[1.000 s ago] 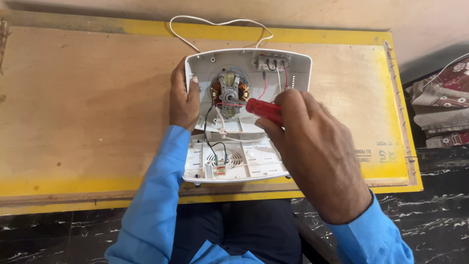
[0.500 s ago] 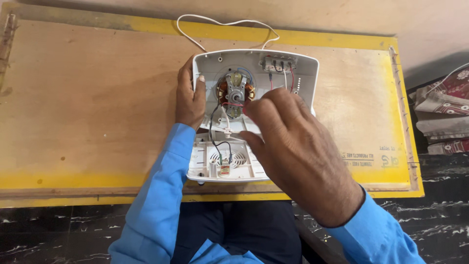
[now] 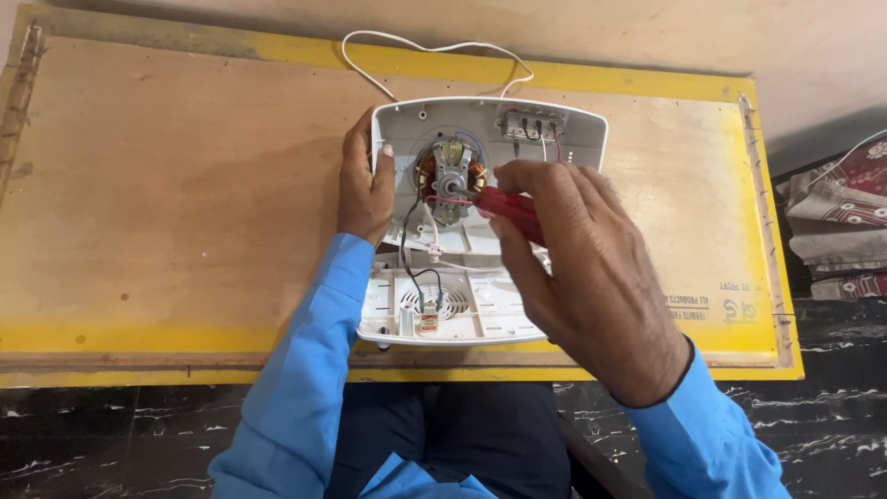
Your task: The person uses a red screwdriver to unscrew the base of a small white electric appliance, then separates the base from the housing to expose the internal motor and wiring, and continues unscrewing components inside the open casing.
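Broad plywood board (image 3: 185, 203) with a yellow border, laid flat over dark marbled flooring. Centred toward its far edge, an opened white plastic appliance housing (image 3: 577, 125), shell tilted up, with a flat inner panel (image 3: 480, 319) lying on the near side and showing a round grille. Inside the shell, a small motor (image 3: 450, 177) with copper windings, just left of centre; a terminal strip (image 3: 529, 123) at the far right corner; a white cord (image 3: 434, 46) looping off the far side. Thin black wire (image 3: 407, 249) running from motor down to a small part on the near panel.

Right hand (image 3: 591, 277) wrapped shut around the red handle of a screwdriver (image 3: 504, 208), fingers curled over it, thumb beneath, wrist arched above the near panel, blue sleeve coming in from the near right. Tip hidden against the motor's middle; exact seat impossible to tell.

Left hand (image 3: 365, 185) clamped on the left wall of the housing, thumb hooked over the rim, fingers outside, forearm reaching in from the near side.

Best done, as a judgement: shaft kept square to the screw head, steady downward pressure, small turns from the wrist, shell braced firmly against twisting, loose wires kept away from the blade.
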